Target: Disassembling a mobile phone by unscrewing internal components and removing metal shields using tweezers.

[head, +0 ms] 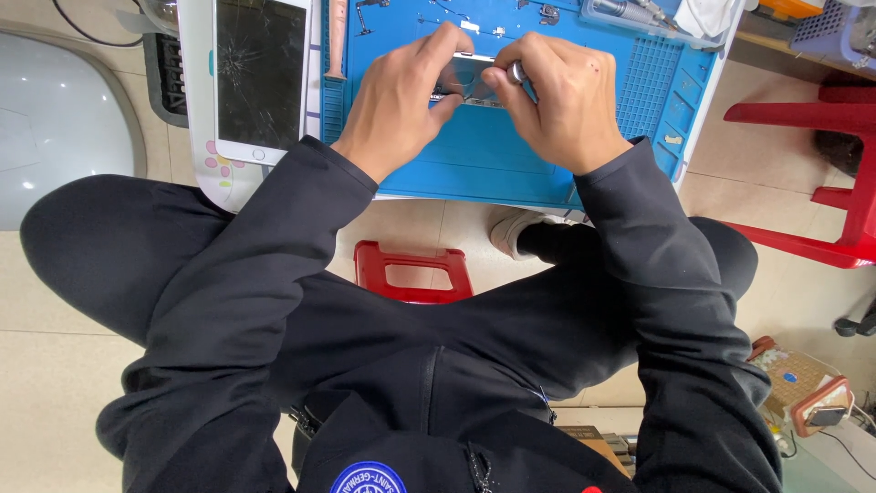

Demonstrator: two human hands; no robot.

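L hand (397, 96): gripping phone chassis (467, 80), pinning it on blue mat (474, 155).
R hand (566, 100): pinching small metal driver (516, 71) at chassis edge.
Tip: keeping driver vertical, light pressure imo.

Blue mat (493, 155); red stool (415, 271)

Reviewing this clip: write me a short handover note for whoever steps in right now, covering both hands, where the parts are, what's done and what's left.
Left hand: gripping the left edge of the small opened silver phone body, held just above the blue silicone repair mat.
Right hand: pinching a thin metal-tipped screwdriver at the phone body's right side.
Nearby: white phone with cracked black screen lies left of the mat; loose small parts sit along the mat's top edge.
Done: phone body appears opened.
Left: cannot tell from this view.
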